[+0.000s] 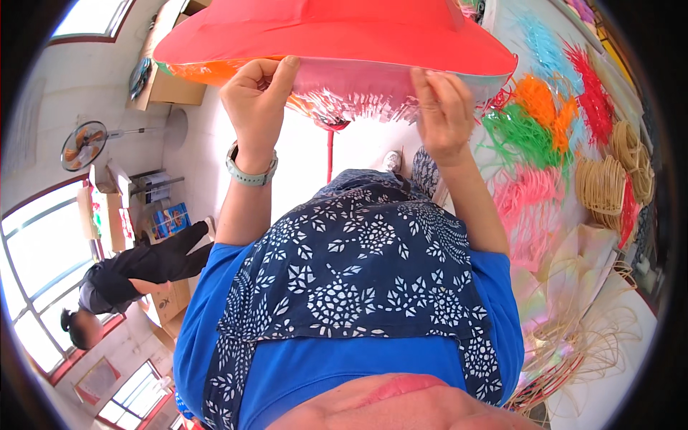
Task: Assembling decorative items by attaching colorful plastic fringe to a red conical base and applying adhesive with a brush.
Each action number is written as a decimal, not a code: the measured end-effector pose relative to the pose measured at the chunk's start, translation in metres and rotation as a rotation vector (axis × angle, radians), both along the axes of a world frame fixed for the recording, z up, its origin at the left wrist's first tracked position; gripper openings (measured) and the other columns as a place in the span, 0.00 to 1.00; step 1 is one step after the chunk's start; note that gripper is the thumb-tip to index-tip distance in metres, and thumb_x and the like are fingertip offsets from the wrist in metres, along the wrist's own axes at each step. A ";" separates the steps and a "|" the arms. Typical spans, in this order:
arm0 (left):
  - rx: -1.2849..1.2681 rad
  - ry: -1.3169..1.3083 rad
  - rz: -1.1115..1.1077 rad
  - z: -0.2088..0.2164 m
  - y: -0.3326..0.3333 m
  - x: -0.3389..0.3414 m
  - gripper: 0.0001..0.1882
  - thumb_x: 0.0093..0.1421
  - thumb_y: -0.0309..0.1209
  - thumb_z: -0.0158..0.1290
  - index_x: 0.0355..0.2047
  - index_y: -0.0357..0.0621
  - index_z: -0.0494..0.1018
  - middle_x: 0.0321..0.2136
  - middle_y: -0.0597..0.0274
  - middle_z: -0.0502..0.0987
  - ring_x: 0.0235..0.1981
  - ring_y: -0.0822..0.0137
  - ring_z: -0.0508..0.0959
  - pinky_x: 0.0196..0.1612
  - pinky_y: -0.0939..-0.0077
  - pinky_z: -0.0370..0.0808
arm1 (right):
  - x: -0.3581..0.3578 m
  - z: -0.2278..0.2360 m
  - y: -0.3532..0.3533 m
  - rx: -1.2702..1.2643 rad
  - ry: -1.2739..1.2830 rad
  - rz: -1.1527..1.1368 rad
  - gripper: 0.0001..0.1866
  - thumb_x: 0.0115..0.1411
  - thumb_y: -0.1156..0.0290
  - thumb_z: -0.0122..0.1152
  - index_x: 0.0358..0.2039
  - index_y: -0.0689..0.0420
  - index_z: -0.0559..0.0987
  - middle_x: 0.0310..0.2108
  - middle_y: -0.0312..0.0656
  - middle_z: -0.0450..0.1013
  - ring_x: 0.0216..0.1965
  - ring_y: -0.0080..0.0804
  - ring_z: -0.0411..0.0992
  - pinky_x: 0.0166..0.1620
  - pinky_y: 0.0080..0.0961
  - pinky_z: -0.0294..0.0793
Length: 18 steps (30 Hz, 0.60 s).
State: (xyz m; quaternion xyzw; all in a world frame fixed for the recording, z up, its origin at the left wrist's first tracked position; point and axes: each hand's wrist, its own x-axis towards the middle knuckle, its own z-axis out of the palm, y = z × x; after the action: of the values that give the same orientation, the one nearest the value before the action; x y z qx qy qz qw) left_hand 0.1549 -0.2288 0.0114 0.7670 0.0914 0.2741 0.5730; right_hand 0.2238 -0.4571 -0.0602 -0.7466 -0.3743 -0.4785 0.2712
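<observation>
A large red cloth-covered form (330, 36) with a wide lower rim spans the top of the view. Along that rim hangs a pink fringe strip (351, 79), its lower edge cut into fine, shiny strands. My left hand (259, 93) pinches the strip's upper edge between thumb and fingers, near an orange section (228, 72) of the rim. Farther right, my right hand (444, 111) pinches the same strip by its edge, fingers close together. A red pole (330, 154) stands below the form.
To my right, a table bears blue (545, 46), red (591, 86), orange (545, 104), green (519, 140) and pink shredded strips (527, 201), plus coiled cane bundles (602, 185) and loose thin canes (573, 351). At left are a fan (84, 145), cardboard boxes (172, 82) and another person (122, 276).
</observation>
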 end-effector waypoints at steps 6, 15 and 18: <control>0.014 0.035 0.031 0.001 -0.001 -0.001 0.10 0.53 0.28 0.58 0.21 0.31 0.75 0.15 0.69 0.73 0.17 0.83 0.67 0.20 0.89 0.64 | -0.009 0.013 0.020 0.020 0.027 0.086 0.18 0.42 0.81 0.62 0.38 0.64 0.80 0.36 0.41 0.71 0.38 0.35 0.70 0.40 0.27 0.73; 0.071 0.038 -0.002 0.004 0.003 -0.004 0.09 0.55 0.27 0.57 0.25 0.31 0.75 0.19 0.65 0.76 0.21 0.81 0.71 0.23 0.90 0.66 | -0.022 0.042 0.093 -0.024 0.003 0.218 0.18 0.45 0.77 0.59 0.39 0.66 0.78 0.36 0.42 0.70 0.39 0.36 0.69 0.40 0.28 0.72; 0.084 0.044 0.015 0.001 0.004 -0.002 0.09 0.56 0.28 0.56 0.25 0.31 0.76 0.20 0.65 0.76 0.21 0.81 0.72 0.23 0.89 0.67 | -0.022 0.048 0.098 -0.059 0.000 0.174 0.19 0.44 0.76 0.60 0.39 0.66 0.77 0.36 0.42 0.70 0.39 0.36 0.68 0.39 0.28 0.71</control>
State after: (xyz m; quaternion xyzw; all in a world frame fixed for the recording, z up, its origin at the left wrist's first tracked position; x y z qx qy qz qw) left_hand 0.1527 -0.2247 0.0126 0.7953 0.0984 0.2651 0.5362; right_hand 0.2014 -0.3586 -0.0127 -0.7189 -0.4515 -0.4420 0.2897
